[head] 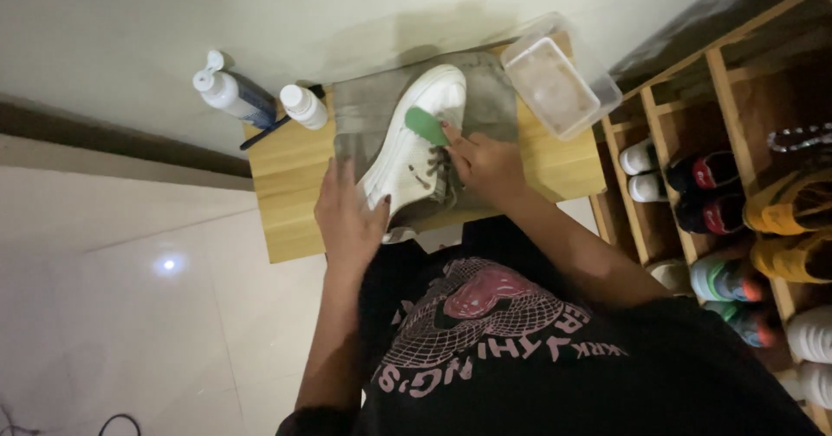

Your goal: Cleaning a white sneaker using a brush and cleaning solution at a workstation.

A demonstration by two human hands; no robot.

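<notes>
A white sneaker lies on a grey cloth spread over a small wooden table. My left hand grips the shoe's heel side and holds it steady. In my right hand is a green brush, pressed on the shoe's upper near the laces.
Two white bottles and a dark thin tool stand at the table's back left. A clear plastic tub sits at the back right. A wooden shoe rack with several pairs fills the right side. Pale tiled floor lies to the left.
</notes>
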